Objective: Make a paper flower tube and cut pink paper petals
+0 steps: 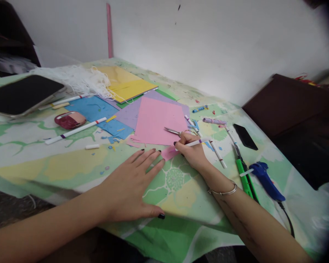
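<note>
A left hand (127,188) lies spread palm-down on a patterned cloth (63,170), fingertips beside a pink strip (168,153). The strip sits between both hands, the right hand (193,151) pinching a marker (194,143) over its right end; farther right, a phone (245,137) and a glue gun (268,180) lie on the cloth.

Tablecloth (178,226) is green, yellow & white w/ flower pattern. Paper strip (169,153) is pink. Marker (193,143) is white w/ purple band. Glue gun (268,182) is dk. blue.
</note>
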Available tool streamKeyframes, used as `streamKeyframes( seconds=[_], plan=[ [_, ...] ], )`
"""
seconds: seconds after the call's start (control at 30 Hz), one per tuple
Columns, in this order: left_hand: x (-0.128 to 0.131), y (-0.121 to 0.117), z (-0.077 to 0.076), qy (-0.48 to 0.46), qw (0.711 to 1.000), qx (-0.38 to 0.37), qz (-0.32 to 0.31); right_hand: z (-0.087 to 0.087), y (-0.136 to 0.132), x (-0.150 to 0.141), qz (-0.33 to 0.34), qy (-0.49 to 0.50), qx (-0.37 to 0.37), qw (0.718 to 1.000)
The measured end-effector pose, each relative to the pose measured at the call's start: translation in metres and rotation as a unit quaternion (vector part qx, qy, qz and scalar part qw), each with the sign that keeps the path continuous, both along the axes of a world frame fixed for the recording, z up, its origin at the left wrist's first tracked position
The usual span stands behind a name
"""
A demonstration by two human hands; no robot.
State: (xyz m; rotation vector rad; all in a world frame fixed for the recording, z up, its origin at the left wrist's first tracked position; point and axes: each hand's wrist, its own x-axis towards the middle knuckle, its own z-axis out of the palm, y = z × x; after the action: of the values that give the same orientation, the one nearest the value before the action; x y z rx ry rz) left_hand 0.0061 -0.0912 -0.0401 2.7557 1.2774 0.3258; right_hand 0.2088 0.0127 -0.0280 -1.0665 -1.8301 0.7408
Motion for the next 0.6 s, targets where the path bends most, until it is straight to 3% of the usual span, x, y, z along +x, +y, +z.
streamKeyframes(
  seconds=[0.6],
  plan=[
    [-0.0001, 0.0001, 0.0008, -0.001, 1.000, 0.001, 0.001, -0.0005, 0.0005, 0.0004, 0.006, 0.003, -0.010, 1.000]
  ],
)
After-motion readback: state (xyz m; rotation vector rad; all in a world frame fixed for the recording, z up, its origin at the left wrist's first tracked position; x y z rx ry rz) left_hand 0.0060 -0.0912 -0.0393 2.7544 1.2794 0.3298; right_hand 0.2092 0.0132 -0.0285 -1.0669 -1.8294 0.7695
